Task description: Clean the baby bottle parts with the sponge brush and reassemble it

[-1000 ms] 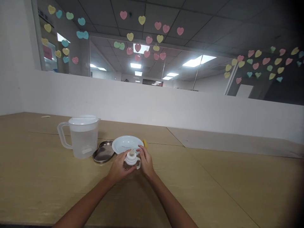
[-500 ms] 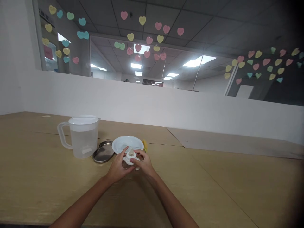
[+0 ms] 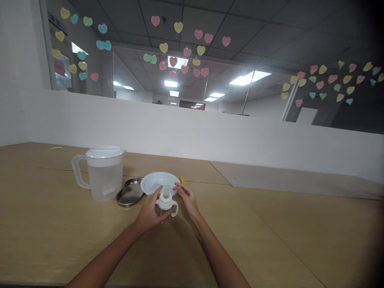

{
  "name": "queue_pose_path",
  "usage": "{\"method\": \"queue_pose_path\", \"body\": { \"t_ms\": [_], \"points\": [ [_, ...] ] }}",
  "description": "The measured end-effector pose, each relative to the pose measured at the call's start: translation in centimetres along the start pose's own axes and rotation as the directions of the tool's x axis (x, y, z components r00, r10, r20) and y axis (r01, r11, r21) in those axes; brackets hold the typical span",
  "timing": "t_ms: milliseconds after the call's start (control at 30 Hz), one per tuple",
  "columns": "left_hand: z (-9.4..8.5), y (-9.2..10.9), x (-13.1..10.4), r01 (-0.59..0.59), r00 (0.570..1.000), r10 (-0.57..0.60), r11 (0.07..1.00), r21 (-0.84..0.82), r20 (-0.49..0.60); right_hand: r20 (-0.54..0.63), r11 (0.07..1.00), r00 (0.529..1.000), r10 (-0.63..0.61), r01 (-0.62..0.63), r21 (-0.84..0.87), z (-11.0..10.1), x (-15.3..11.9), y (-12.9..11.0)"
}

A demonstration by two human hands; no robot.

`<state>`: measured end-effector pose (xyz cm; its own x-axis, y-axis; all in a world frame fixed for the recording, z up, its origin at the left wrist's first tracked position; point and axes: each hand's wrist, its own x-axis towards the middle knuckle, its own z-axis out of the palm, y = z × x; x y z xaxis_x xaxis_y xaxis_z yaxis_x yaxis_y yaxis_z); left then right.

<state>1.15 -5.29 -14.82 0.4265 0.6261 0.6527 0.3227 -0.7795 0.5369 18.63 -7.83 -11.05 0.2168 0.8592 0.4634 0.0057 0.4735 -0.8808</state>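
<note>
My left hand (image 3: 151, 211) is wrapped round a small baby bottle (image 3: 166, 203) from its left side. The bottle stands upright, with a white collar, a pale teat on top and white side handles; the right handle shows fully. My right hand (image 3: 186, 197) is off the bottle, up and to its right, with fingers stretched toward the right rim of a white plate (image 3: 147, 187). A thin straight piece lies across the plate, close to those fingertips. Just behind them shows a yellow thing (image 3: 182, 180), mostly hidden by the hand.
A clear lidded pitcher (image 3: 105, 176) with some water in it stands at the left, its handle facing left. Between pitcher and plate lies a metal kidney dish (image 3: 130, 193). A white wall with a window runs behind the wooden table (image 3: 270, 240).
My right hand has let go of the bottle's top and moved up and right to the plate's rim. The left hand keeps its hold on the bottle.
</note>
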Motion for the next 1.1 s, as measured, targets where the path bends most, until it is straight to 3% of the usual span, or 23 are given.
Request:
{"method": "queue_pose_path", "body": {
  "t_ms": [100,167,300,367,433,533,633,833,1100],
  "points": [
    [0.1,-0.1,0.1,-0.025,1.000,0.025,1.000,0.019,-0.013,0.145,0.998,0.989,-0.026,0.034,-0.052,0.7,-0.5,-0.2],
    [0.0,0.0,0.1,-0.043,0.999,0.044,0.999,0.025,-0.030,0.169,0.991,0.985,-0.022,0.044,-0.128,0.8,-0.6,-0.2],
    [-0.5,0.2,0.2,-0.030,0.998,0.032,0.998,0.047,-0.055,0.038,0.980,0.999,-0.032,0.039,-0.196,-0.1,0.1,0.0],
    [-0.6,0.2,0.2,-0.026,0.998,0.030,0.998,0.062,-0.052,-0.066,0.982,0.996,-0.062,0.049,-0.180,-0.6,0.6,0.1],
    [-0.6,0.1,0.1,-0.014,0.999,0.017,0.998,0.068,-0.046,-0.100,0.990,0.993,-0.070,0.057,-0.130,-0.8,0.8,0.0],
    [-0.3,-0.1,0.1,-0.001,0.999,0.003,0.998,0.062,-0.042,0.060,0.996,0.996,-0.061,0.064,-0.060,-0.3,0.4,-0.1],
    [-0.2,-0.3,0.1,-0.040,0.998,0.042,0.998,0.042,-0.042,0.189,0.992,0.981,-0.036,0.058,-0.112,0.6,-0.3,-0.2],
    [-0.3,-0.3,0.1,-0.053,0.997,0.055,0.998,0.038,-0.051,0.189,0.992,0.982,0.000,0.024,-0.123,1.6,-1.0,-0.4],
    [-0.2,-0.2,0.1,-0.019,0.999,0.020,0.999,0.042,-0.035,0.213,0.986,0.973,0.091,-0.118,0.119,1.5,-1.2,-0.9]
  ]
}}
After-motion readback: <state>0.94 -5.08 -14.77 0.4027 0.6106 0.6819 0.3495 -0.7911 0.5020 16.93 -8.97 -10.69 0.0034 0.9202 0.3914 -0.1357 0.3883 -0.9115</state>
